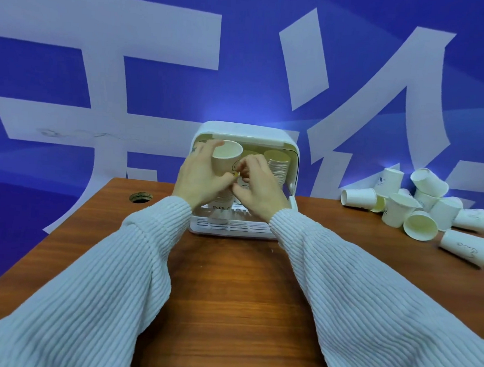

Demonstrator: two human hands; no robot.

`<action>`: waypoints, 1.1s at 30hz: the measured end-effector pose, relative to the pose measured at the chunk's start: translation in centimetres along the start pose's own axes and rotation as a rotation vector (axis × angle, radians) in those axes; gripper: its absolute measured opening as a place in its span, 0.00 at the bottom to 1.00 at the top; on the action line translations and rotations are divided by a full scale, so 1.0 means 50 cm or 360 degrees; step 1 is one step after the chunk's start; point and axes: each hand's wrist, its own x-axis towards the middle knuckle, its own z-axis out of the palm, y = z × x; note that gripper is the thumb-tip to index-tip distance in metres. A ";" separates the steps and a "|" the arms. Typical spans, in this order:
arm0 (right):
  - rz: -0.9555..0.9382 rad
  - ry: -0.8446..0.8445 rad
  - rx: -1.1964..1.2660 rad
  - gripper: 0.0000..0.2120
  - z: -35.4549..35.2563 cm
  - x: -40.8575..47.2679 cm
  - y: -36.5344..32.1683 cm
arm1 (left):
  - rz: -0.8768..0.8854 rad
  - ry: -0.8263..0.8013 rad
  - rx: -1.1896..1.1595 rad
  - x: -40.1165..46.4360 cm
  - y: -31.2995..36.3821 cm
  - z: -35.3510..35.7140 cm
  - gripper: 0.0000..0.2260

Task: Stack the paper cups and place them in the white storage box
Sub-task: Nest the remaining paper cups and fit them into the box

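Note:
The white storage box (283, 136) stands open at the far middle of the wooden table, its mouth facing me. A tall stack of paper cups (227, 157) sits in the box's left part, and both hands are on it. My left hand (198, 178) wraps round the stack's left side, fingers at the top cup's rim. My right hand (256, 185) grips the stack's right side, fingers curled. A second cup stack (277, 164) stands inside at the right. The lower part of the held stack is hidden by my hands.
Several loose paper cups (420, 207) lie in a heap at the table's far right. A round cable hole (140, 197) is at the far left of the table (228, 296). A blue wall with large white characters rises behind.

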 end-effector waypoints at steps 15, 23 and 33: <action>0.0265 -0.0378 -0.0087 0.34 0.007 0.027 0.007 | -0.0131 -0.0360 0.0262 -0.007 -0.044 0.041 0.42; 0.0390 -0.0286 -0.0069 0.37 -0.018 -0.037 0.046 | -0.0178 -0.0142 0.0552 0.009 -0.045 0.060 0.45; 0.0559 -0.0057 -0.0094 0.29 -0.141 -0.109 0.106 | 0.0537 0.0198 0.0450 -0.064 0.089 0.131 0.24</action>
